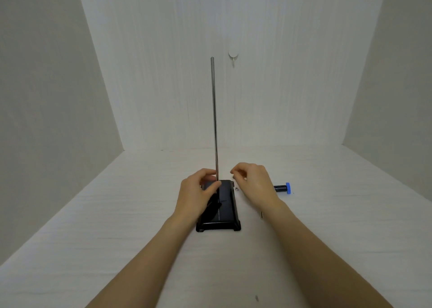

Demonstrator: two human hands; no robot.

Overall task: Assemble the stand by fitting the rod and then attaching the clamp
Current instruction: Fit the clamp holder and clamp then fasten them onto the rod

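Steel rod (214, 118) upright on black base (225, 210), left hand (197, 196) pinching its foot; right hand (253, 182) curled, holding nothing visible

Rod (214, 118) upright in black base (224, 205), left hand (198, 195) pinching rod btm, right hand (253, 181) curled at 3 o'clock, blue-capped clamp (283, 187) further out

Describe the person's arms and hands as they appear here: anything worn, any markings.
Both forearms are bare up to the bottom edge of the frame: no sleeves show. The left hand and the right hand wear no gloves, and no rings, watch or bands can be seen on fingers or wrists. No markings show. Fingernails look short and unpainted, though they are small in this view.
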